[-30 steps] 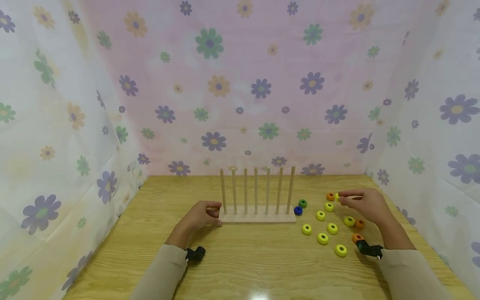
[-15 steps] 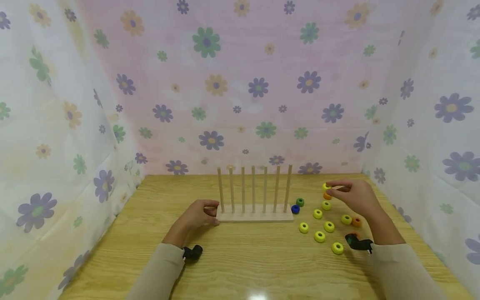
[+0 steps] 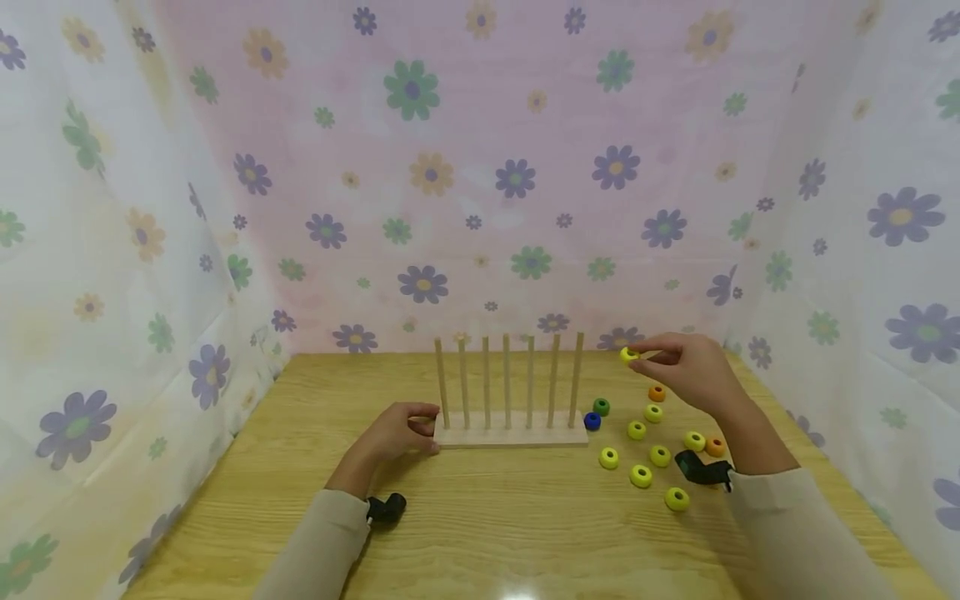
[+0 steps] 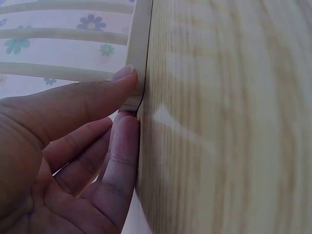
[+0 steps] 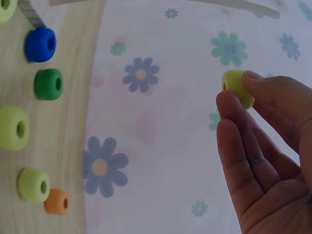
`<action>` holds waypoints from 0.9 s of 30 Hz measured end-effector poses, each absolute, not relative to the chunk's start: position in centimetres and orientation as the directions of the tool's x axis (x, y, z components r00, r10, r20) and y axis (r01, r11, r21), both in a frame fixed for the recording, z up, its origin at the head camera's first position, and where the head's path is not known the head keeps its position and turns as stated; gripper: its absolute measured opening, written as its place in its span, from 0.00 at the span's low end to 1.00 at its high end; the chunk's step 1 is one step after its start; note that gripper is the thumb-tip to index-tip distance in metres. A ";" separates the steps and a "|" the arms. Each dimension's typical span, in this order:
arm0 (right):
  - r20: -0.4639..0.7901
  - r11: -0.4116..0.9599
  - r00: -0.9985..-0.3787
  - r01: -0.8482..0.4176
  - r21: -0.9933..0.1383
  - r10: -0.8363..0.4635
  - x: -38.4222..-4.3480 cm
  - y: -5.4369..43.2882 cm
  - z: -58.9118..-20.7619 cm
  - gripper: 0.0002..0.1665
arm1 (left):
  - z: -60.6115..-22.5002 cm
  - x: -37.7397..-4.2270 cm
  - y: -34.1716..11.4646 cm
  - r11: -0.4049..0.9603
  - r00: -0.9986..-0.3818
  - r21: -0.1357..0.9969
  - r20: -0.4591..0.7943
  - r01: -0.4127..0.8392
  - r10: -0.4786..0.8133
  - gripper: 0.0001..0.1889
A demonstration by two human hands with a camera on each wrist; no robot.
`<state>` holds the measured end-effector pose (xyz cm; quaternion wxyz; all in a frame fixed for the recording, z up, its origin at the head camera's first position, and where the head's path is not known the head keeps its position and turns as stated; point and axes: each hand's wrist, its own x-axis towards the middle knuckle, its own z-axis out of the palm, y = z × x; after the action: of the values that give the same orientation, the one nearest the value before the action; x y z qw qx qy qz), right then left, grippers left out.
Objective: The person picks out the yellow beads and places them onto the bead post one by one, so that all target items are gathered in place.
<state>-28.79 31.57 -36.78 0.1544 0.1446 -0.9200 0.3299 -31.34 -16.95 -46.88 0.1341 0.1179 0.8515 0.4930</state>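
My right hand [image 3: 693, 372] pinches a yellow bead [image 3: 628, 356] between thumb and fingertips, raised above the table's back right part. In the right wrist view the same yellow bead [image 5: 238, 89] shows its hole on the left side. My left hand [image 3: 395, 435] holds the left end of a wooden peg rack [image 3: 513, 437] that has a row of upright bare pegs. Up close in the left wrist view, the thumb of the left hand [image 4: 63, 141] presses the front of the rack's base [image 4: 138, 53], with fingers at its end.
A blue bead [image 3: 592, 421] and a green bead [image 3: 602, 407] lie by the rack's right end. Farther right are several yellow beads [image 3: 641, 476] and orange beads [image 3: 657, 393]. Flowered cloth [image 3: 480, 250] encloses the wooden table [image 3: 480, 517] at the back and sides.
My right hand has lifted the yellow bead from beside an orange one and carried it up and left. The left hand stays at the rack's end.
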 end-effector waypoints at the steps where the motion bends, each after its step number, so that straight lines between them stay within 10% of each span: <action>1: 0.383 0.741 -0.908 -0.374 -0.558 -0.170 -28.8 31.3 -36.6 0.18 | -47.0 -31.4 -16.9 0.482 -0.936 0.874 -0.112 0.068 0.334 0.36; 27: 0.488 0.729 -0.847 -0.469 -0.499 -0.211 -28.6 27.1 -32.5 0.15 | -47.0 -31.6 -17.0 0.462 -0.937 0.884 -0.094 0.077 0.336 0.34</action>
<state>-28.57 27.09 -32.48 0.2035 0.1877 -0.9071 0.3169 -31.55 -16.96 -47.02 0.1286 0.1220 0.8452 0.5042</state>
